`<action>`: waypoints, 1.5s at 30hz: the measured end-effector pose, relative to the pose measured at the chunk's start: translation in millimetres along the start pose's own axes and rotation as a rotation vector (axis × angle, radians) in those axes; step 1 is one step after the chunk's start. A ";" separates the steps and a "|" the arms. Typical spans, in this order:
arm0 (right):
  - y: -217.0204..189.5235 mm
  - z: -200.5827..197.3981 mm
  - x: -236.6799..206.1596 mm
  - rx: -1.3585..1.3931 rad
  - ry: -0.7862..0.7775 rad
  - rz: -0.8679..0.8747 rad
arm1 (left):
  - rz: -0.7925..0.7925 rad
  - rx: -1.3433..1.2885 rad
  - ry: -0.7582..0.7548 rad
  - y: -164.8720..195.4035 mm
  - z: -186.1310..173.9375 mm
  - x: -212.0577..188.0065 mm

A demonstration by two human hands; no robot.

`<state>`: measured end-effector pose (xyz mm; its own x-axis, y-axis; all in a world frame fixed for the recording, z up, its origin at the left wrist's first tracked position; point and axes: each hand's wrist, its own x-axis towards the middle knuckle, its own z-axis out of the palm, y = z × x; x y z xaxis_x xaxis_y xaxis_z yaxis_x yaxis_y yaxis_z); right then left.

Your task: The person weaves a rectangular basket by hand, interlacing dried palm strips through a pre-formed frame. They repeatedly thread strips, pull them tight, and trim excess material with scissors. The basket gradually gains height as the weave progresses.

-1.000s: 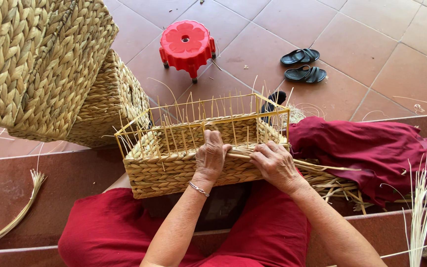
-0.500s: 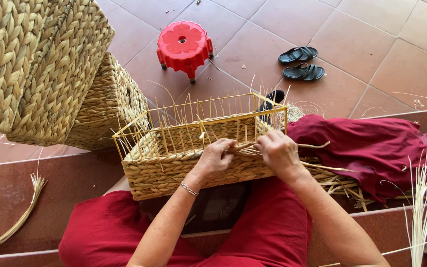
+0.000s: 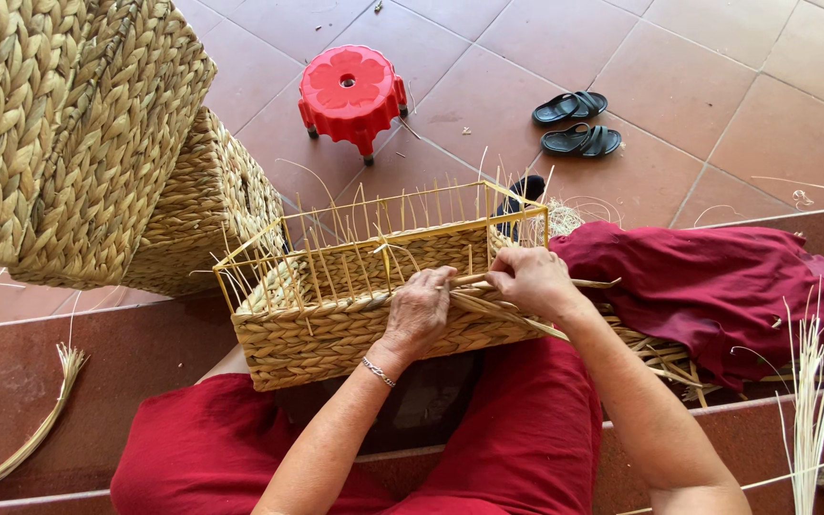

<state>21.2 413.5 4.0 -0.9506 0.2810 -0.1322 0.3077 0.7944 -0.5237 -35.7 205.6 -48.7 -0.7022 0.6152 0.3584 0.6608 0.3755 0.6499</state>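
Note:
A half-woven straw basket on a yellow wire frame rests on my lap, its upper frame bare. My left hand presses on the near wall's top woven row, fingers curled over the weave. My right hand pinches a flat straw strand at the basket's near right corner. The strand trails off to the right. I wear red trousers and a thin bracelet on the left wrist.
Finished woven baskets are stacked at the left. A red plastic stool and black sandals sit on the tiled floor ahead. A dark red cloth covers a straw bundle at my right. Loose straws stand at lower right.
My hands have moved closer together along the near rim, and my right hand has pulled the strand toward the right corner. The view shifted slightly.

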 end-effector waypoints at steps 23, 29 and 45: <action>132.0 -26.1 -78.9 0.273 0.198 0.354 | -0.217 0.080 -0.028 -7.3 18.7 1.8; 218.5 -9.2 -117.6 -0.075 0.075 0.529 | -0.242 -0.003 -0.047 11.1 11.6 2.0; 214.7 50.5 -133.9 -0.072 0.589 0.194 | -0.295 -0.067 -0.082 37.9 3.9 -1.5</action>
<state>212.4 519.3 -133.2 -0.7007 0.6573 0.2774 0.4943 0.7276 -0.4756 -8.6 221.5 -27.2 -0.8355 0.5413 0.0944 0.4108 0.5012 0.7616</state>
